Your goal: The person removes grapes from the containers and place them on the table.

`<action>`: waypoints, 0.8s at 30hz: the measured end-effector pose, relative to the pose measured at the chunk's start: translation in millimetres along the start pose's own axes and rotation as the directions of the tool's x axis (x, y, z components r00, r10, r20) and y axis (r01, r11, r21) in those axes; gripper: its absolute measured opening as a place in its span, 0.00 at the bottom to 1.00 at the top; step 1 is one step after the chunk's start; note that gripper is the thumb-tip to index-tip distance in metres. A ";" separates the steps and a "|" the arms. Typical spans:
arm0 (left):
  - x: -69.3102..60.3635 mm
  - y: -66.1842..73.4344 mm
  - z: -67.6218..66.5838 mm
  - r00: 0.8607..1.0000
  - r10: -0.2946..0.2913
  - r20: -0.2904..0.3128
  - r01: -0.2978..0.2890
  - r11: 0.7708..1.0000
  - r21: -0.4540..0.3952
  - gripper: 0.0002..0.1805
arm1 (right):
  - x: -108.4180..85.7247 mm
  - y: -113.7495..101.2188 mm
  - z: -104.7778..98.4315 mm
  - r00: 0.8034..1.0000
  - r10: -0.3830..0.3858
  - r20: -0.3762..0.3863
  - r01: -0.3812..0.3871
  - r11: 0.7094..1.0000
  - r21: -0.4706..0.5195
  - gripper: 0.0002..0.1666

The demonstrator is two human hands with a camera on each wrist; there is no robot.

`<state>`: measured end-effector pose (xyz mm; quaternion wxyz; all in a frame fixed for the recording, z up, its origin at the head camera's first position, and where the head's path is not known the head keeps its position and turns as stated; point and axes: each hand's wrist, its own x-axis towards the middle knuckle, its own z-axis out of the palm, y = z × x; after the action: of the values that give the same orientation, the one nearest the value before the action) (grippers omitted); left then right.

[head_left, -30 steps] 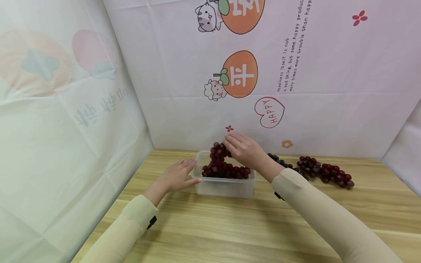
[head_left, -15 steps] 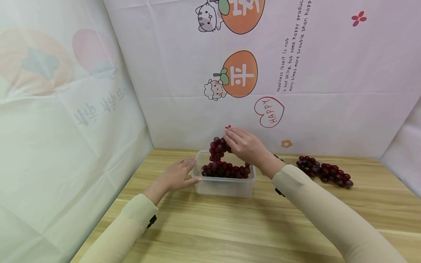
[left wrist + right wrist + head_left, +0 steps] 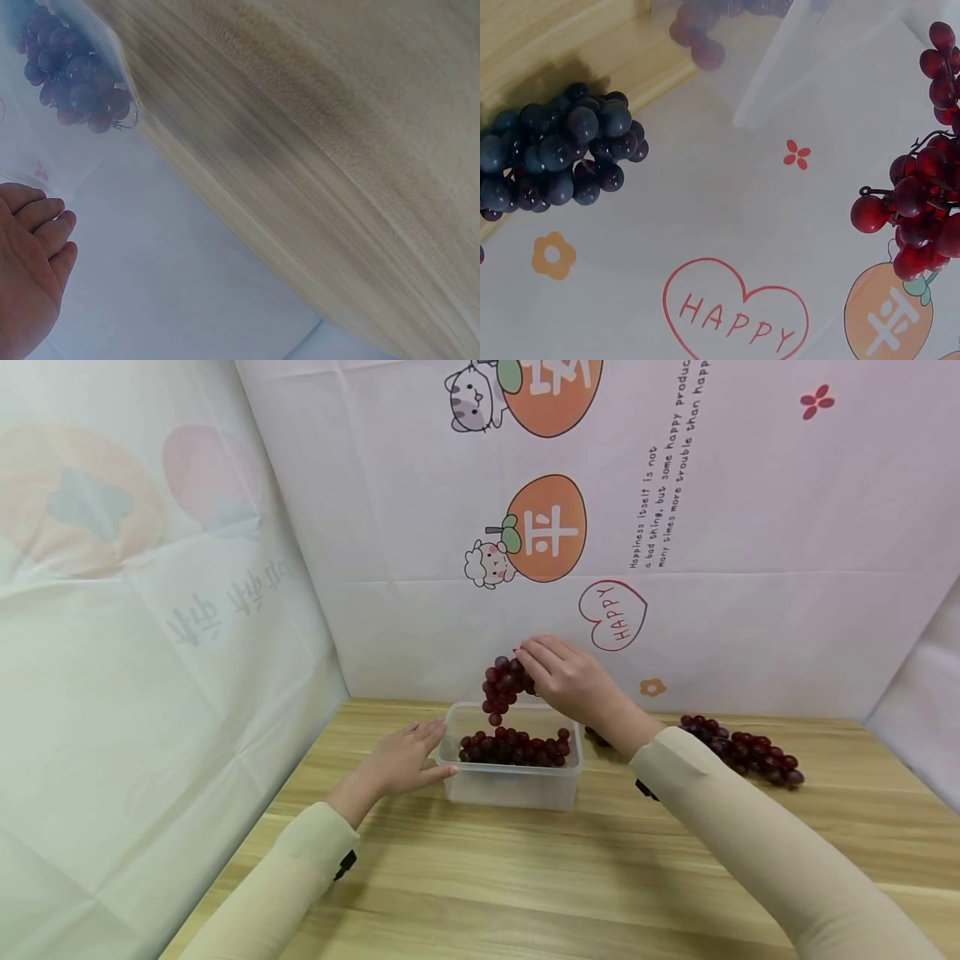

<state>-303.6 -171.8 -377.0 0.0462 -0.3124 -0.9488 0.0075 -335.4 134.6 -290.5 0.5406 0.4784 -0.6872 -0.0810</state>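
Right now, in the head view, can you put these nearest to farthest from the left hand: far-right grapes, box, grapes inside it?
1. Box, beside the left hand.
2. Grapes inside it, farther right.
3. Far-right grapes, on the table.

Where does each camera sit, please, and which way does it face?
Head: worn on the head, facing forward and down at the plastic box; left hand, right hand and both sleeves show.
Left wrist: worn there, apparently inverted, looking along the table and box; part of the left hand shows.
Right wrist: worn there, looking past the held red grapes at dark grapes and backdrop; no hand shows.
Head and right wrist share the HAPPY heart.
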 end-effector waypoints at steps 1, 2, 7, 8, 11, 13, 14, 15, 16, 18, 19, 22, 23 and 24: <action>0.1 -0.2 0.1 1.000 0.001 -0.001 -0.001 1.000 0.001 0.48 | -0.4 1.2 -1.1 1.000 0.000 -0.001 0.000 1.000 -0.001 0.14; 0.2 -0.3 0.2 1.000 0.002 0.000 -0.002 1.000 0.001 0.48 | -1.1 2.4 -2.5 1.000 0.002 0.003 -0.002 1.000 -0.001 0.14; 0.5 -0.9 0.6 1.000 0.002 0.007 -0.002 1.000 0.009 0.48 | -5.2 9.0 -9.8 1.000 0.019 -0.007 -0.019 1.000 -0.008 0.17; 0.6 -1.0 0.6 1.000 0.000 0.008 0.000 1.000 0.011 0.48 | -6.3 10.5 -11.5 1.000 0.023 -0.009 -0.023 1.000 -0.011 0.18; 1.0 -1.2 1.2 1.000 -0.001 0.009 0.000 1.000 0.014 0.48 | -10.1 15.4 -16.1 0.999 0.034 -0.017 -0.034 0.999 -0.016 0.19; 1.1 -1.3 1.4 1.000 -0.002 0.012 0.002 1.000 0.015 0.48 | -13.0 19.0 -19.8 0.999 0.036 -0.018 -0.036 0.999 -0.014 0.20; 1.0 -1.3 1.4 1.000 -0.002 0.014 0.002 1.000 0.016 0.48 | -14.6 20.7 -21.7 0.999 0.039 -0.018 -0.040 0.999 -0.010 0.18; 0.9 -1.3 1.3 1.000 -0.001 0.014 0.001 1.000 0.015 0.48 | -16.4 22.5 -23.2 0.999 0.047 -0.022 -0.047 0.999 -0.005 0.18; 0.8 -1.2 1.3 1.000 0.000 0.013 0.000 1.000 0.016 0.48 | -18.3 24.3 -24.9 0.998 0.054 -0.022 -0.054 0.999 -0.002 0.18; 0.4 -1.1 0.8 1.000 0.004 0.010 -0.004 1.000 0.015 0.48 | -22.3 27.7 -28.4 0.998 0.067 -0.019 -0.067 0.998 0.007 0.17; 0.2 -0.8 0.4 1.000 0.006 0.008 -0.006 1.000 0.014 0.48 | -24.5 29.4 -29.8 0.997 0.074 -0.018 -0.074 0.997 0.007 0.17; 0.3 -0.7 0.5 1.000 0.011 0.001 -0.011 1.000 0.017 0.48 | -30.8 33.9 -33.8 0.996 0.090 -0.021 -0.090 0.996 -0.006 0.17; 0.3 -0.5 0.4 1.000 0.010 0.001 -0.010 1.000 0.018 0.48 | -32.6 35.3 -35.2 0.995 0.092 -0.027 -0.092 0.996 -0.010 0.18; 0.4 -0.4 0.3 1.000 0.009 0.002 -0.009 1.000 0.020 0.48 | -34.3 36.5 -36.5 0.995 0.094 -0.039 -0.095 0.995 -0.014 0.18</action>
<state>-304.2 -171.9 -377.2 0.0484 -0.3162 -0.9473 0.0172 -327.8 194.3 -275.7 0.5606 0.4425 -0.6980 -0.0517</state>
